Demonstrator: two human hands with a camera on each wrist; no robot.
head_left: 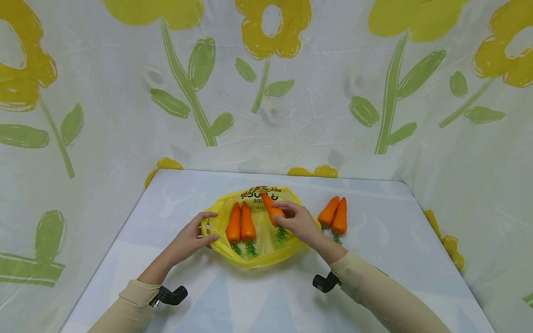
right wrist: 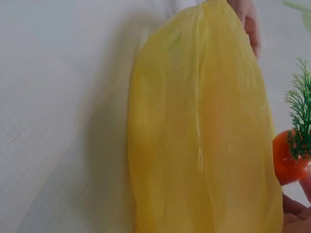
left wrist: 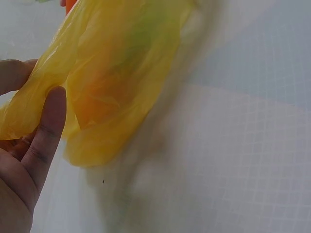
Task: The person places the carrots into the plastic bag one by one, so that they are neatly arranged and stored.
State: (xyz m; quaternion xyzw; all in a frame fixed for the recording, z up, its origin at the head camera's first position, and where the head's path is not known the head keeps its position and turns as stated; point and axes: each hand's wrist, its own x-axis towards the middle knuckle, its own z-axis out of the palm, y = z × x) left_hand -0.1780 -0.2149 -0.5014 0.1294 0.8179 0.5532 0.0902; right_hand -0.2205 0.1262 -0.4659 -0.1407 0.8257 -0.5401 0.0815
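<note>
A yellow plastic bag (head_left: 266,252) with dark lettering lies spread open on the table. My left hand (head_left: 193,238) pinches its left rim, and the thumb (left wrist: 47,121) lies against the film in the left wrist view. Over the bag's right part, my right hand (head_left: 300,225) holds an orange carrot (head_left: 271,210) by its thick end, leafy green top toward me. That carrot's end (right wrist: 287,162) and greens show past the bag in the right wrist view. Inside the bag, a left carrot (head_left: 234,225) and a right carrot (head_left: 248,225) lie side by side.
Two more carrots, one (head_left: 329,212) partly behind the other (head_left: 340,218), lie on the table right of the bag. The pale table (head_left: 250,300) meets a flower-printed curtain (head_left: 316,120) at the back and sides. A dark wrist camera (head_left: 326,282) hangs below the right sleeve.
</note>
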